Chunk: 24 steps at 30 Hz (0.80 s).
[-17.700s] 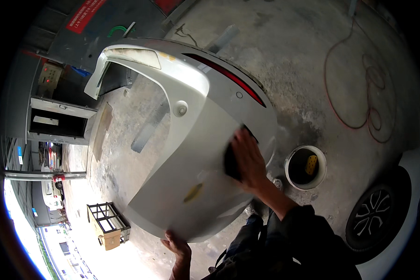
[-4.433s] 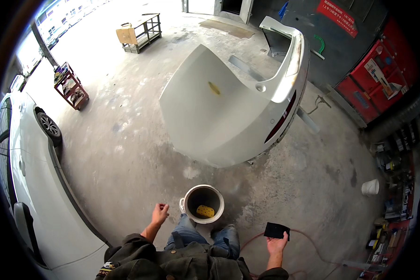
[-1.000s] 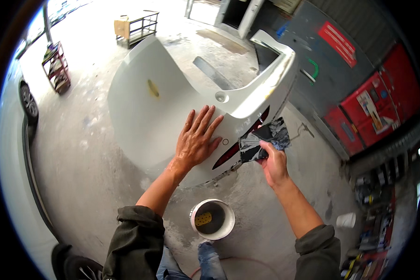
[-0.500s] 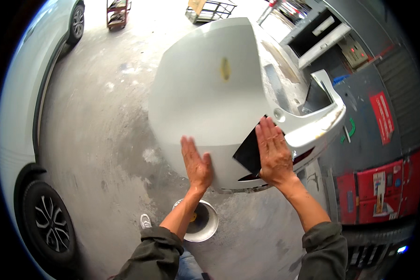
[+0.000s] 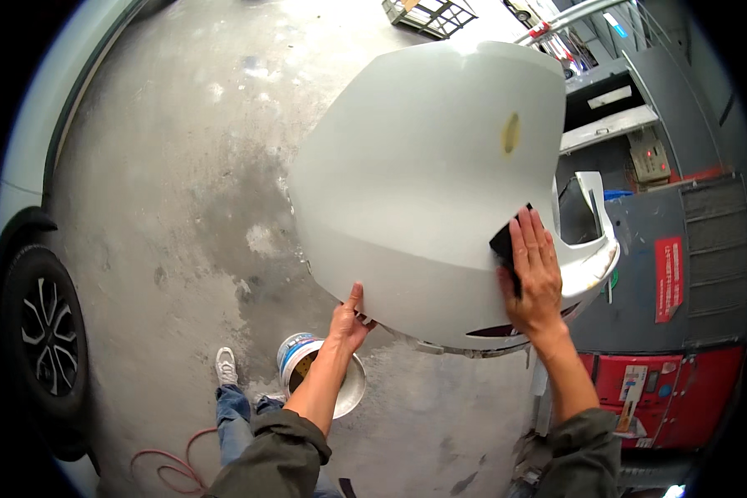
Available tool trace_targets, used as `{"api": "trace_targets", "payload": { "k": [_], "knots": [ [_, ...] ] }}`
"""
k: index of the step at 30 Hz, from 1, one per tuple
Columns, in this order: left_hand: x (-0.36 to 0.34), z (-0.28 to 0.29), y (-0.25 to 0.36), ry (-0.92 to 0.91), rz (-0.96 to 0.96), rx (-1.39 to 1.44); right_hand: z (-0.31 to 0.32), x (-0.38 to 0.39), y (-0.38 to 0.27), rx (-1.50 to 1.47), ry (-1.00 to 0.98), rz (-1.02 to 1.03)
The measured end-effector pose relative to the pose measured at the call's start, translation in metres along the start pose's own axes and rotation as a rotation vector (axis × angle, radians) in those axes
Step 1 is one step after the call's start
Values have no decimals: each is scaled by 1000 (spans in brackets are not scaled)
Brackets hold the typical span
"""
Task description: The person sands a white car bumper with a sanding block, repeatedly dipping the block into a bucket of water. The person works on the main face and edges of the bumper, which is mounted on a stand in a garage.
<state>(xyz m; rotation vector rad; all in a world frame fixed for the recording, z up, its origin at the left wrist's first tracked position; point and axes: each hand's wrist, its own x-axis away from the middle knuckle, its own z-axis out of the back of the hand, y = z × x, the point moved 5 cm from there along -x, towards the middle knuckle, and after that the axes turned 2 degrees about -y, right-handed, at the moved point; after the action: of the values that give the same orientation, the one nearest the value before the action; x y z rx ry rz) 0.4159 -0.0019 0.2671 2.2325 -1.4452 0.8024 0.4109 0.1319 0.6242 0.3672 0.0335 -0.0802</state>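
A large pale bumper (image 5: 415,158) with a yellow oval patch (image 5: 510,131) fills the middle. My right hand (image 5: 534,274) presses a black sheet (image 5: 501,244) onto its right side, above a dark red strip (image 5: 491,330), fingers straight and together over the sheet. My left hand (image 5: 349,322) is closed round the bumper's lower left edge, thumb on top, fingertips partly hidden. Below it, a white bucket (image 5: 297,350) stands on the floor beside my feet, partly behind my left forearm, with something yellow inside.
A pale car (image 5: 29,170) with a dark wheel (image 5: 46,336) is at left. A red hose (image 5: 170,465) lies at lower left. A metal frame stand (image 5: 427,18) is at the top; a red cabinet (image 5: 697,390) and grey panels (image 5: 639,274) are on the right.
Compared with half a second ago, my left hand has left the bumper's surface and grasped its lower edge. My right hand stays on the black sheet. The view has turned.
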Motion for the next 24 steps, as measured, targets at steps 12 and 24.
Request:
{"api": "trace_targets", "payload": {
  "k": [12, 24],
  "knots": [
    [-5, 5, 4, 3, -47, -55, 0, -1, -9, -10, -54, 21],
    [-4, 8, 1, 7, -39, -40, -28, -14, -62, -96, -200, 178]
  ]
}}
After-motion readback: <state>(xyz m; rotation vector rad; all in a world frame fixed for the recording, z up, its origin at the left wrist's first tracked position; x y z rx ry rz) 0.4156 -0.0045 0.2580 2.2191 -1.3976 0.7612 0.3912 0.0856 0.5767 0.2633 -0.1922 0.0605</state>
